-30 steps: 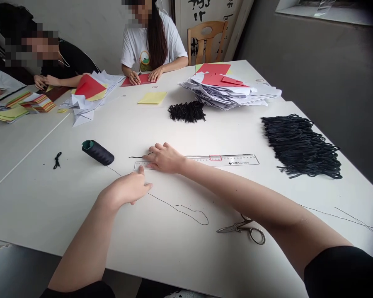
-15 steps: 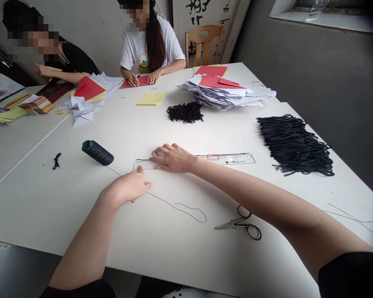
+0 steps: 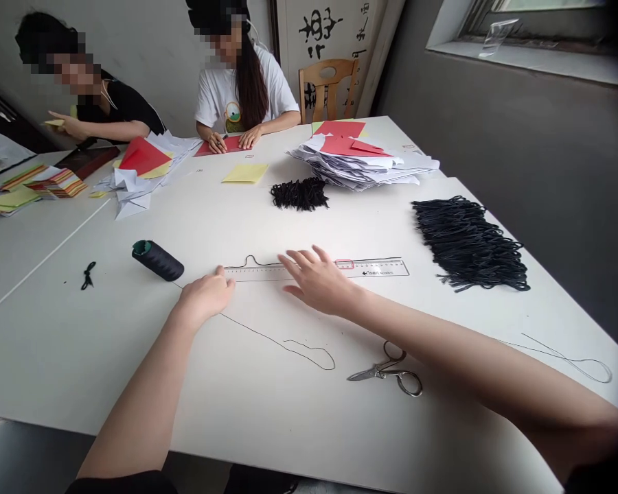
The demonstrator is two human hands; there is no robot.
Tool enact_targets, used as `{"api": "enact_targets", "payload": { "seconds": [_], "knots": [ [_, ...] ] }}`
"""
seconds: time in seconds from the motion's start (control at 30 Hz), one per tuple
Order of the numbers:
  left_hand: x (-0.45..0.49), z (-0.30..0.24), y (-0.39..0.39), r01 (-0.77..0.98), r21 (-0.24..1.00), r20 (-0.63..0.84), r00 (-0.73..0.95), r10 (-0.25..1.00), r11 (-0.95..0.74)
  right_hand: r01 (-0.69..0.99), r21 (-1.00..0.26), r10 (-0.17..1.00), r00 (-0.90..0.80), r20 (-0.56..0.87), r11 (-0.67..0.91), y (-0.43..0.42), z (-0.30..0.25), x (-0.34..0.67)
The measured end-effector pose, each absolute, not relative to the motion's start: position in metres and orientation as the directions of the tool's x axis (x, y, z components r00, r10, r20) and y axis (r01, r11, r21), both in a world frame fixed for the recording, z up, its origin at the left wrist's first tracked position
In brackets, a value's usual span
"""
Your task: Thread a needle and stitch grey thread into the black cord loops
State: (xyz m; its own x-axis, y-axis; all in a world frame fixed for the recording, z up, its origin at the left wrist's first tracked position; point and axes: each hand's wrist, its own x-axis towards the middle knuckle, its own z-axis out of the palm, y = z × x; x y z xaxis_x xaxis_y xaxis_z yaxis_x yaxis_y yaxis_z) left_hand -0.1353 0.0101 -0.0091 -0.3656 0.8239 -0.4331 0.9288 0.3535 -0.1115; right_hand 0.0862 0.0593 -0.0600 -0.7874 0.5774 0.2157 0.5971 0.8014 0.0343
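Note:
A clear plastic ruler lies flat on the white table. Black thread runs along its far edge with a small hump. My left hand is curled at the ruler's left end, fingertips pressed down where the thread meets it. The thread comes from a dark spool just to the left, passes under that hand and trails into a loose loop. My right hand hovers over the middle of the ruler, fingers spread, holding nothing.
Scissors lie near my right forearm. A big pile of black cords sits at the right, a smaller one farther back, a paper stack behind. Two people fold paper at the far side. A loose thread lies at the right edge.
My right hand has lifted off the ruler's left part and moved right with fingers spread. My left hand has slid up to the ruler's left end. The thread now lies along the ruler.

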Motion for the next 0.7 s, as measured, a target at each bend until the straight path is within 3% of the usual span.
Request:
{"api": "enact_targets", "payload": {
  "seconds": [0.13, 0.33, 0.5, 0.7],
  "knots": [
    [-0.144, -0.014, 0.014, 0.935, -0.063, -0.369, -0.347, 0.862, 0.35, 0.663, 0.015, 0.652, -0.741, 0.162, 0.749, 0.033, -0.067, 0.142],
    [-0.151, -0.019, 0.019, 0.927, 0.003, -0.347, -0.351, 0.87, 0.375, 0.622, -0.068, 0.623, -0.763, 0.173, 0.78, 0.022, -0.076, 0.188],
    [-0.149, -0.015, 0.016, 0.929, -0.011, -0.394, -0.344, 0.852, 0.37, 0.608, -0.13, 0.622, -0.768, 0.153, 0.783, 0.02, -0.07, 0.199],
    [-0.146, -0.019, 0.019, 0.925, -0.054, -0.403, -0.364, 0.839, 0.375, 0.605, -0.092, 0.612, -0.781, 0.126, 0.791, 0.016, -0.062, 0.2]
  ]
}}
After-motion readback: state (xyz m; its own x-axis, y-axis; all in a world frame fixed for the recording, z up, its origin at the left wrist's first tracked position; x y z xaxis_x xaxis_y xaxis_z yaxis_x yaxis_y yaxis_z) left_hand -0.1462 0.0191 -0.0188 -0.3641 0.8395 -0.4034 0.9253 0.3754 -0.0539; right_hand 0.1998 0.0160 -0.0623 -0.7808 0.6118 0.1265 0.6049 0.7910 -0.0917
